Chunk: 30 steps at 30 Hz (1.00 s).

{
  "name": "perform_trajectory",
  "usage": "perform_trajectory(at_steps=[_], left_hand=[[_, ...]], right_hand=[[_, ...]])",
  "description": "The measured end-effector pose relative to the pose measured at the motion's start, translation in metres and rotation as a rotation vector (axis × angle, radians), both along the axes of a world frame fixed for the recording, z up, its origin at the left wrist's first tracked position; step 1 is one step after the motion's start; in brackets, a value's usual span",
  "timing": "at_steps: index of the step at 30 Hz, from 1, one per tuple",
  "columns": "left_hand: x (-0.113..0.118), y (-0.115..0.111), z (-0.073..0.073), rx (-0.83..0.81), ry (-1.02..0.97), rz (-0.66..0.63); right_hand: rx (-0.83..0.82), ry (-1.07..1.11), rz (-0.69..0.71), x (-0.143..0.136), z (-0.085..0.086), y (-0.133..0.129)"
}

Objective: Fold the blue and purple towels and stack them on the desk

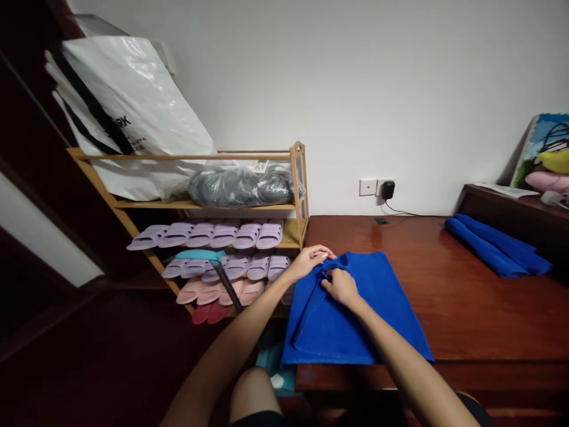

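A blue cloth (377,302) lies spread on the reddish-brown wooden table, its near edge along the table's front edge. At its far left part the fabric is bunched up. My left hand (311,261) is at that far left corner, fingers bent over the bunched fabric. Just to the right and nearer, my right hand (341,286) has its fingers curled into the same gathered cloth. The fingertips of both hands are partly hidden in the folds.
A folded blue cloth (498,246) lies at the table's right. Left stands a wooden rack (296,190) with slippers (246,234), a plastic-wrapped grey bundle (240,187) and a white bag (146,101). A black plug (388,190) with a cable is at the wall.
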<state>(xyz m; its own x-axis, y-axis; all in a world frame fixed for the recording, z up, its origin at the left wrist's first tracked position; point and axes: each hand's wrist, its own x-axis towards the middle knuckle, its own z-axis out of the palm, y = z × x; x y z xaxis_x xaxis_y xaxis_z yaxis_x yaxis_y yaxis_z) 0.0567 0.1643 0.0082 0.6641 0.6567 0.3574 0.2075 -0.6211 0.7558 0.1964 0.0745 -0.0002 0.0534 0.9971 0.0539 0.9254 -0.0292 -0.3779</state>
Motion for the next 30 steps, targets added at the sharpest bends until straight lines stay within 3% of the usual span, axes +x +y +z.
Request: perform_trajectory(at_steps=[3,7,12,17,19,21,23,26,30], left_hand=[[-0.022,-0.001,-0.025,0.146,0.164,0.125],[-0.036,-0.004,-0.054,0.165,0.235,0.286],[-0.034,-0.003,-0.048,0.082,0.114,0.368],[-0.046,-0.006,-0.035,0.079,0.127,0.356],[-0.045,-0.018,-0.032,0.173,0.208,0.405],[-0.037,-0.035,-0.03,0.307,0.324,0.437],[-0.026,-0.051,-0.03,0.365,0.436,0.393],[-0.016,-0.068,-0.035,0.301,0.563,0.3],[-0.022,-0.071,-0.044,0.227,0.614,0.255]], right_hand=[[0.094,-0.049,-0.079,0.055,-0.008,-0.023],[0.154,-0.097,-0.131,0.119,-0.025,-0.062],[0.167,-0.024,-0.166,0.161,-0.042,-0.081],[0.108,0.045,-0.311,0.204,-0.036,-0.086],[0.15,0.011,-0.414,0.204,-0.031,-0.086],[0.249,-0.048,-0.436,0.188,-0.028,-0.085],[0.287,-0.097,-0.306,0.163,-0.03,-0.085],[0.149,-0.138,-0.12,0.138,-0.041,-0.087],[0.063,-0.21,-0.151,0.165,-0.06,-0.098]])
